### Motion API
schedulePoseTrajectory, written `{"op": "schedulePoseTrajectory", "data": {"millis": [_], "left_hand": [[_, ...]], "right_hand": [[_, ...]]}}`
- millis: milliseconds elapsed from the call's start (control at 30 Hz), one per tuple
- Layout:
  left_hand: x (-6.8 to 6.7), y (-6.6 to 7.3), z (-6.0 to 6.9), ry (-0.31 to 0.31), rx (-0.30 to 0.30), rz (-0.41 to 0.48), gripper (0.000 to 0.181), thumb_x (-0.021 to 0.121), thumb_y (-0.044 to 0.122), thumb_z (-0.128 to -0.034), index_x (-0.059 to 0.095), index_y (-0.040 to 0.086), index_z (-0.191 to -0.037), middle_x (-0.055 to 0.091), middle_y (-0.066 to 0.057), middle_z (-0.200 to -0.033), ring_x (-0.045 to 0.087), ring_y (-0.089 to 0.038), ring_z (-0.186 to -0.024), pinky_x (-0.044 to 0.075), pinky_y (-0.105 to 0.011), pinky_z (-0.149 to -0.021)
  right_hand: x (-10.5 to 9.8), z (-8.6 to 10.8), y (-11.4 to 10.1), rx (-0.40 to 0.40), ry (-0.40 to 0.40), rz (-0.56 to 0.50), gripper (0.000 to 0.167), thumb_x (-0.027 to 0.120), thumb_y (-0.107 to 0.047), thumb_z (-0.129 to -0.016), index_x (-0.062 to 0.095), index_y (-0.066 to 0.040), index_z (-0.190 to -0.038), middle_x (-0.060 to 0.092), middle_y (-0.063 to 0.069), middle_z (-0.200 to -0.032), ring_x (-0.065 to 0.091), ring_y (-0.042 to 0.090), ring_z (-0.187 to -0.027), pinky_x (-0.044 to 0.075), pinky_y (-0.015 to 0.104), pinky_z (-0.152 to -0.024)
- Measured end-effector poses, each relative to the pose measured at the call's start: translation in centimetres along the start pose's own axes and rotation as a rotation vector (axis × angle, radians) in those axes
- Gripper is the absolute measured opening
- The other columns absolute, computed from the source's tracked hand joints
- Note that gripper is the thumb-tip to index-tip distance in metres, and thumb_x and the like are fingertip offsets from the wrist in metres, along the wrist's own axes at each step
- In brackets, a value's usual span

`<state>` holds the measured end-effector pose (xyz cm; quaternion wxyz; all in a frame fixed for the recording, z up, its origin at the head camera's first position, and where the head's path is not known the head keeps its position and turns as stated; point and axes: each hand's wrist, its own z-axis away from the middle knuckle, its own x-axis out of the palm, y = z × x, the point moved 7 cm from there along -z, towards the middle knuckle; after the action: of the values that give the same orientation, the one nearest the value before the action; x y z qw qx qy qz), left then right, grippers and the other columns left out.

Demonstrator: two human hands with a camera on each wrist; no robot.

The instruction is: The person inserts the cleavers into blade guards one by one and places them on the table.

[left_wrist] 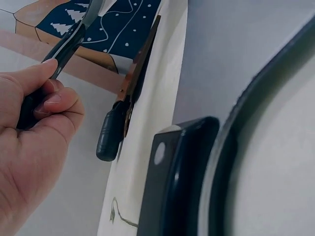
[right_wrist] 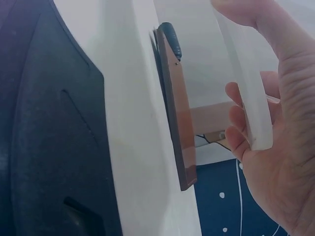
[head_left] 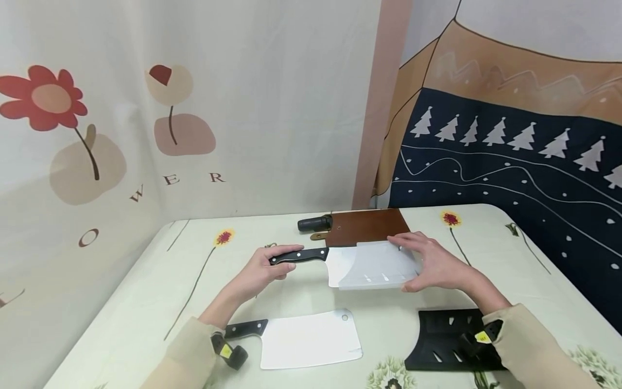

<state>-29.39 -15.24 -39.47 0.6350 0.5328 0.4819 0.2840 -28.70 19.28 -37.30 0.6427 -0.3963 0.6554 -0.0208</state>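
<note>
My left hand (head_left: 256, 273) grips the black riveted handle of a cleaver (head_left: 335, 266), raised above the table with its blade toward the right. A translucent white blade guard (head_left: 381, 266) covers most of that blade; the part nearest the handle is bare. At the guard's far end, my right hand (head_left: 434, 263) holds it between thumb and fingers. In the right wrist view the guard (right_wrist: 253, 110) stands between the thumb and the curled fingers. The left wrist view shows the fingers wrapped round the handle (left_wrist: 74, 42).
A second cleaver (head_left: 311, 340) lies at the front of the flowered table (head_left: 184, 324). Under the right forearm is a black slotted blade guard (head_left: 430, 340), partly hidden. Farther back lies a brown sheath (head_left: 364, 227), with a black-handled knife (head_left: 314, 223) in it. Printed curtains (head_left: 272, 108) hang behind.
</note>
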Motion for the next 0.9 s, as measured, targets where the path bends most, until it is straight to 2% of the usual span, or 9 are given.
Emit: {"op": "schedulePoseTrajectory", "data": {"millis": [233, 600, 767, 900], "left_hand": [[0.2, 0.0, 0.0, 0.001, -0.014, 0.054, 0.045, 0.067, 0.000, -0.0957, 0.060, 0.000, -0.141, 0.050, -0.010, -0.094, 0.042, -0.016, -0.065, 0.037, -0.026, -0.062], [0.3, -0.1, 0.3, 0.019, -0.017, 0.072, 0.043, 0.068, 0.000, -0.0952, 0.063, 0.001, -0.138, 0.053, -0.009, -0.097, 0.043, -0.015, -0.065, 0.036, -0.024, -0.060], [1.1, 0.5, 0.2, -0.005, 0.010, 0.045, 0.043, 0.069, 0.004, -0.0955, 0.063, 0.003, -0.138, 0.055, -0.006, -0.089, 0.043, -0.015, -0.065, 0.039, -0.026, -0.063], [1.5, 0.5, 0.2, -0.003, 0.006, 0.038, 0.043, 0.068, 0.002, -0.0956, 0.064, 0.004, -0.138, 0.054, -0.004, -0.083, 0.043, -0.015, -0.064, 0.039, -0.026, -0.064]], "right_hand": [[-0.5, -0.3, -0.3, -0.001, -0.008, 0.007, 0.097, 0.091, -0.038, -0.061, 0.056, -0.006, -0.146, 0.049, 0.022, -0.149, 0.041, 0.047, -0.133, 0.040, 0.073, -0.098], [-0.5, -0.3, -0.8, 0.019, -0.005, 0.024, 0.098, 0.091, -0.040, -0.061, 0.057, -0.007, -0.146, 0.049, 0.023, -0.148, 0.041, 0.047, -0.133, 0.039, 0.072, -0.098], [0.0, -0.6, -1.3, 0.000, -0.012, -0.009, 0.096, 0.090, -0.040, -0.064, 0.055, -0.007, -0.147, 0.048, 0.022, -0.148, 0.040, 0.047, -0.133, 0.040, 0.071, -0.099], [0.2, -0.8, -1.5, -0.011, -0.005, -0.025, 0.096, 0.090, -0.040, -0.064, 0.055, -0.005, -0.147, 0.049, 0.022, -0.148, 0.041, 0.046, -0.132, 0.042, 0.069, -0.098]]}}
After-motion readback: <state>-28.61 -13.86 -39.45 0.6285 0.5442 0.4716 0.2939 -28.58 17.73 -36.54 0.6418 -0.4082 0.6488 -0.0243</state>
